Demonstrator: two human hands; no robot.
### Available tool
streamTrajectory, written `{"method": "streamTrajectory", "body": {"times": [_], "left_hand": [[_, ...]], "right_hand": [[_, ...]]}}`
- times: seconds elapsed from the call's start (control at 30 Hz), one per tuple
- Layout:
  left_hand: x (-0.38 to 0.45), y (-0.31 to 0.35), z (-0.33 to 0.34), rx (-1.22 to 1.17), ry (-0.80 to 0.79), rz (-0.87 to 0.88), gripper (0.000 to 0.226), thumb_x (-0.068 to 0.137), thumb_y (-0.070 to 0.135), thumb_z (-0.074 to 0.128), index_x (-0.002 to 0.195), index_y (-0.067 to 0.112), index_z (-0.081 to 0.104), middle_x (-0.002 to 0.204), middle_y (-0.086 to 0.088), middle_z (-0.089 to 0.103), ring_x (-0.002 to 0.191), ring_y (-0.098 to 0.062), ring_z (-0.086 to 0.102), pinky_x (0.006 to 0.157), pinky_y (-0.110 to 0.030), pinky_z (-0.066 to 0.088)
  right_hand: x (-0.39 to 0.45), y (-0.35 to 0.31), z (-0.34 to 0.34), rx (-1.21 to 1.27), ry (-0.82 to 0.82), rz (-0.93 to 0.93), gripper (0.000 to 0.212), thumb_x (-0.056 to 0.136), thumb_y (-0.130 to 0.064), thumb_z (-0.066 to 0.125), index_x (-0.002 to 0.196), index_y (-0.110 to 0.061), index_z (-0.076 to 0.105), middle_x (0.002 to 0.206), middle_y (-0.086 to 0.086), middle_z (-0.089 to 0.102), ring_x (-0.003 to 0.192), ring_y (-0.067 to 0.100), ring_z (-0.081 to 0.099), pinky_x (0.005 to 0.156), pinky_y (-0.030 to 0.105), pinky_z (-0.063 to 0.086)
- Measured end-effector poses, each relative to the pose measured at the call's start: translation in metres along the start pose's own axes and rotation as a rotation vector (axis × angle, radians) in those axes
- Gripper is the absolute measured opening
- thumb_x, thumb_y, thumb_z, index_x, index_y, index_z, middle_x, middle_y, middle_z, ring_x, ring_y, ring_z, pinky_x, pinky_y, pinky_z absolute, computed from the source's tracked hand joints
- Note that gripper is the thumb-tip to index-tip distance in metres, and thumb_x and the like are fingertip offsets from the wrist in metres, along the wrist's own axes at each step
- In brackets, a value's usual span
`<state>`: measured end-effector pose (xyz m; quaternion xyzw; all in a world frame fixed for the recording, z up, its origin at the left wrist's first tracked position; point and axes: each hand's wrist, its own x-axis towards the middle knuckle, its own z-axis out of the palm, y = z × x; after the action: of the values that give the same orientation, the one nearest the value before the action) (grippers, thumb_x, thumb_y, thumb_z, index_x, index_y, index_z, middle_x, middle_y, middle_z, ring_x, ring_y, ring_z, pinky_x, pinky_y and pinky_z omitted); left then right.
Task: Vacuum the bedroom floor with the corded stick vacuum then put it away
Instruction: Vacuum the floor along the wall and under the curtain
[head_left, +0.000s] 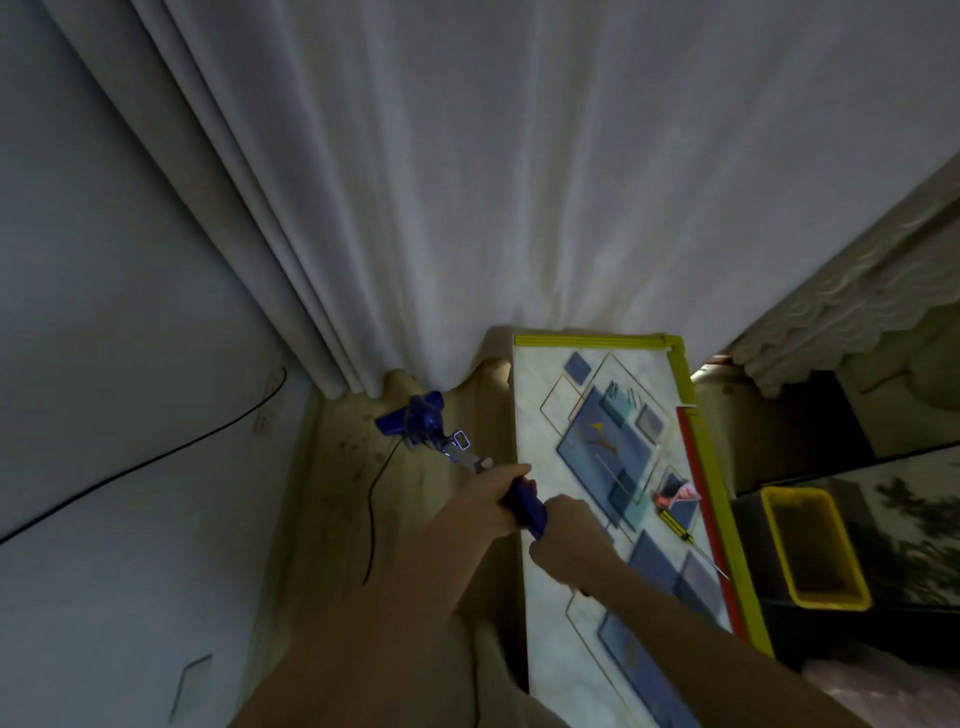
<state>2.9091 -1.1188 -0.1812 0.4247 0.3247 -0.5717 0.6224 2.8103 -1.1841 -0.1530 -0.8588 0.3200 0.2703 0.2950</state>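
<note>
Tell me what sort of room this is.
Probably a bedroom corner: floor-length white curtains, a wooden floor, and what looks like a bed's frilled edge at right. A blue stick vacuum is being worked there.

Left hand (491, 493) and right hand (563, 535) both curled, arms extended forward.

I see the vacuum (415, 421) as glossy blue plastic, with a pale metal-looking tube (470, 460) above its body. Its cord (371, 514) looks like thin matt black rubber or plastic. The floor (332, 499) reads as yellowish wood grain, scuffed in places. The curtain (467, 182) is soft matt white cloth in folds. The panel (597, 467) beside me looks smooth and slightly glossy, marble-patterned. The bin (815, 545) is yellow plastic.
</note>
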Motion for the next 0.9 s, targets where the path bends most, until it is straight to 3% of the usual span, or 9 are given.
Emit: {"method": "streamTrajectory", "body": {"times": [0.07, 0.17, 0.27, 0.37, 0.5, 0.63, 0.7, 0.8, 0.9], "left_hand": [[0.008, -0.002, 0.014, -0.087, -0.016, 0.066, 0.029, 0.096, 0.004, 0.052, 0.071, 0.011, 0.038, 0.063, -0.005, 0.043, 0.053, -0.015, 0.044, 0.050, -0.027, 0.048], [0.009, 0.007, 0.031, -0.098, 0.004, 0.152, 0.032, 0.097, 0.004, 0.049, 0.068, 0.011, 0.037, 0.064, -0.005, 0.040, 0.057, -0.016, 0.041, 0.058, -0.030, 0.044], [0.008, 0.022, 0.038, -0.116, 0.029, 0.177, 0.033, 0.097, 0.004, 0.046, 0.067, 0.012, 0.035, 0.065, -0.003, 0.038, 0.056, -0.014, 0.039, 0.052, -0.026, 0.042], [0.009, 0.037, 0.042, -0.182, 0.018, 0.180, 0.031, 0.096, 0.003, 0.046, 0.068, 0.012, 0.036, 0.066, -0.003, 0.039, 0.057, -0.014, 0.039, 0.058, -0.027, 0.041], [0.005, 0.069, 0.050, -0.252, 0.006, 0.228, 0.030, 0.096, 0.001, 0.041, 0.069, 0.012, 0.035, 0.066, -0.004, 0.036, 0.059, -0.015, 0.036, 0.061, -0.028, 0.038], [-0.016, 0.113, 0.057, -0.188, -0.017, 0.276, 0.029, 0.101, 0.000, 0.035, 0.075, 0.011, 0.039, 0.072, -0.008, 0.039, 0.063, -0.015, 0.040, 0.052, -0.024, 0.044], [-0.020, 0.141, 0.056, -0.375, -0.051, 0.202, 0.033, 0.103, -0.003, 0.030, 0.075, 0.013, 0.039, 0.074, -0.007, 0.038, 0.059, -0.011, 0.044, 0.043, -0.013, 0.044], [-0.022, 0.178, 0.056, -0.383, -0.050, 0.191, 0.034, 0.101, -0.007, 0.032, 0.076, 0.014, 0.041, 0.074, -0.007, 0.039, 0.041, -0.001, 0.054, 0.044, -0.013, 0.044], [-0.004, 0.210, 0.055, -0.452, -0.049, 0.290, 0.023, 0.099, 0.000, 0.042, 0.079, 0.012, 0.045, 0.074, -0.009, 0.045, 0.063, -0.016, 0.053, 0.058, -0.029, 0.045]], "right_hand": [[0.012, 0.004, -0.015, -0.022, -0.014, -0.029, 0.017, 0.083, -0.009, 0.059, 0.093, -0.013, 0.046, 0.070, -0.003, 0.047, 0.052, 0.006, 0.046, 0.038, 0.012, 0.032], [0.030, 0.003, -0.032, -0.082, -0.026, -0.077, 0.013, 0.082, -0.008, 0.059, 0.091, -0.010, 0.049, 0.063, -0.001, 0.048, 0.047, 0.008, 0.045, 0.039, 0.014, 0.033], [0.043, -0.005, -0.045, -0.107, -0.024, -0.129, 0.013, 0.082, -0.007, 0.059, 0.090, -0.009, 0.050, 0.060, 0.001, 0.050, 0.045, 0.008, 0.046, 0.038, 0.014, 0.034], [0.058, -0.011, -0.062, -0.177, -0.012, -0.169, 0.015, 0.081, -0.008, 0.061, 0.091, -0.009, 0.050, 0.062, 0.001, 0.051, 0.045, 0.009, 0.048, 0.037, 0.015, 0.035], [0.088, -0.033, -0.099, -0.333, -0.005, -0.274, 0.014, 0.076, -0.009, 0.063, 0.088, -0.011, 0.056, 0.068, 0.003, 0.055, 0.058, 0.019, 0.060, 0.055, 0.027, 0.054], [0.117, -0.071, -0.134, -0.435, -0.041, -0.361, 0.012, 0.074, -0.007, 0.061, 0.076, -0.015, 0.053, 0.061, 0.002, 0.054, 0.060, 0.025, 0.064, 0.055, 0.029, 0.052], [0.131, -0.093, -0.146, -0.486, -0.045, -0.385, 0.020, 0.074, -0.005, 0.061, 0.069, -0.019, 0.047, 0.057, 0.001, 0.050, 0.059, 0.027, 0.062, 0.053, 0.028, 0.050], [0.148, -0.124, -0.160, -0.605, 0.003, -0.400, 0.007, 0.078, -0.009, 0.060, 0.081, -0.014, 0.057, 0.063, -0.001, 0.051, 0.067, 0.025, 0.059, 0.057, 0.028, 0.046], [0.164, -0.144, -0.176, -0.745, 0.210, -0.396, 0.018, 0.087, -0.020, 0.058, 0.103, -0.015, 0.060, 0.083, 0.001, 0.055, 0.078, 0.024, 0.060, 0.063, 0.027, 0.040]]}}
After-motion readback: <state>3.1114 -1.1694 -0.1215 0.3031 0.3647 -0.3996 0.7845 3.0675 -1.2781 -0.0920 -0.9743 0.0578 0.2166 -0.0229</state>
